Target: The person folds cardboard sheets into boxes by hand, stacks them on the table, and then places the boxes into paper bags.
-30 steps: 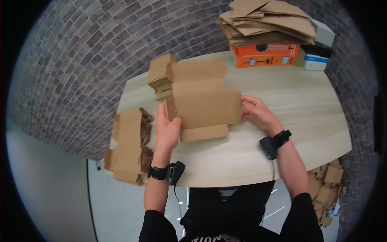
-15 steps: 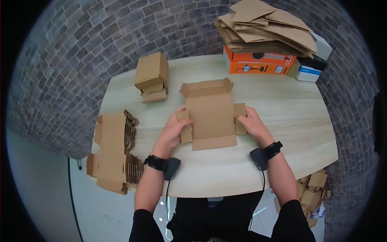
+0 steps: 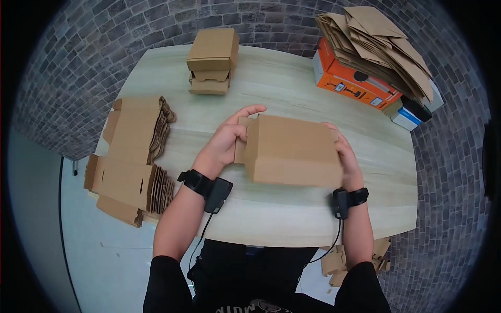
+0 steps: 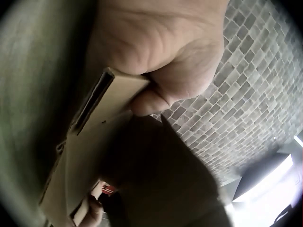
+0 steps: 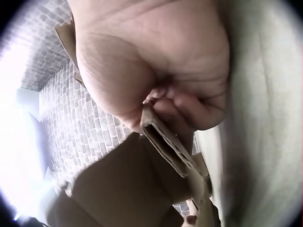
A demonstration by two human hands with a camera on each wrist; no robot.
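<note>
A partly folded brown cardboard box (image 3: pixel 295 148) is held between both hands over the middle of the table, its broad panel bent over toward the body. On its left side, my left hand (image 3: pixel 224 141) pinches a side flap (image 3: pixel 240 151), the thumb on the flap's inner face and the index finger stretched along the top. My right hand (image 3: pixel 348 154) grips the opposite side, its fingers partly hidden behind the panel. In the right wrist view, a doubled side flap (image 5: pixel 165 144) lies between thumb and curled fingers. The left wrist view shows the shaded box interior (image 4: pixel 156 170).
Flat cardboard blanks (image 3: pixel 128 177) are stacked along the table's left edge. Folded boxes (image 3: pixel 213 52) stand at the back left. Brown paper sheets (image 3: pixel 381 47) lie on an orange box (image 3: pixel 355 86) at the back right. More cardboard (image 3: pixel 339 261) is on the floor.
The blank first lay opened out, then both hands took its side flaps. Now its far panel has been swung over toward the body, and the box is tilted up.
</note>
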